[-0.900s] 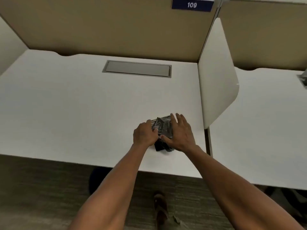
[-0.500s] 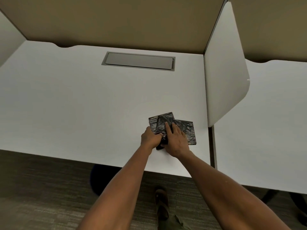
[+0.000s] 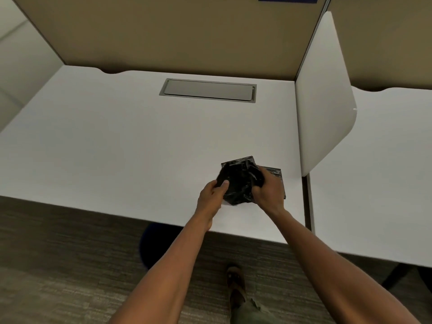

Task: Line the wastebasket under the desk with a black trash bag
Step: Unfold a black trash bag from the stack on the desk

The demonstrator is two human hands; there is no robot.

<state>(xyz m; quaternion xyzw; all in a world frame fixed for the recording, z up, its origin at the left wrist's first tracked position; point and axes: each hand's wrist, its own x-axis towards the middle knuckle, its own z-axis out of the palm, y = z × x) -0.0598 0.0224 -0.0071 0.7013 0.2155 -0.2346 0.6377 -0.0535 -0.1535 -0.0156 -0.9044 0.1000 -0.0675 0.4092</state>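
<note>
A folded black trash bag point(image 3: 239, 181) is held just above the white desk point(image 3: 117, 148), near its front right corner. My left hand point(image 3: 211, 196) grips the bag's left side with the thumb on top. My right hand point(image 3: 268, 189) grips its right side. A second folded black bag point(image 3: 275, 173) lies flat on the desk, partly under my right hand. Beneath the desk's front edge a dark round wastebasket point(image 3: 154, 246) shows in part, mostly hidden by the desktop and my left forearm.
A grey cable hatch point(image 3: 208, 90) is set in the desk's back. A white divider panel point(image 3: 325, 101) stands on the right, with a neighbouring desk point(image 3: 385, 171) beyond it. Tan partition walls close the back. My sandalled foot point(image 3: 236, 286) rests on grey carpet.
Both hands have lifted one folded bag off the pile and hold it between them, bunched. The second bag stays flat on the desk. The camera tilted up slightly.
</note>
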